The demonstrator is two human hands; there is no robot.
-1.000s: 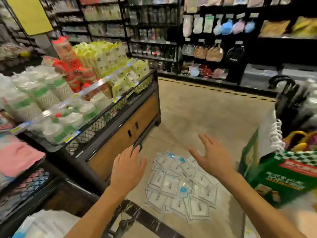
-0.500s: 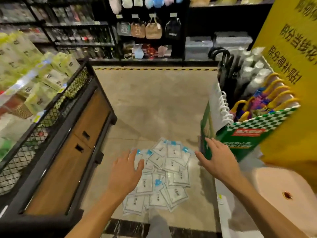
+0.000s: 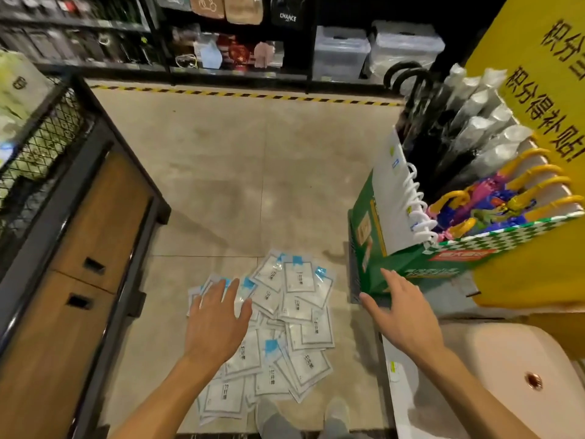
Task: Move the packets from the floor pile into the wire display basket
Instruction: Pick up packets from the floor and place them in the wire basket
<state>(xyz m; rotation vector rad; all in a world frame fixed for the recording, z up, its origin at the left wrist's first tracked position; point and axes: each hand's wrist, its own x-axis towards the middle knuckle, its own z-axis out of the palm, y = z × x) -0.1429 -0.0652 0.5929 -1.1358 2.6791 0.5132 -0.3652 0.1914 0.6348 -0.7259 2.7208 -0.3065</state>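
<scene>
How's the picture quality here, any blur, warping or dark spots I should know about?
Head view: wide-angle warping bends the wire basket and yellow sign outward at the edges; the back shelves sit in deep shadow; the packets are evenly lit and fairly sharp, print readable only as marks; left hand and right hand look slightly soft.

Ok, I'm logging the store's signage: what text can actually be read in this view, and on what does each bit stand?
"CHANCE": black hanging bag on the back shelf.
"积分得补贴": tall yellow sign board at right; its other column is cut off.
Vertical black characters on the white, blue-cornered packets on the floor: too small to read.
Red label on the green checkered cardboard box: blurred.
</scene>
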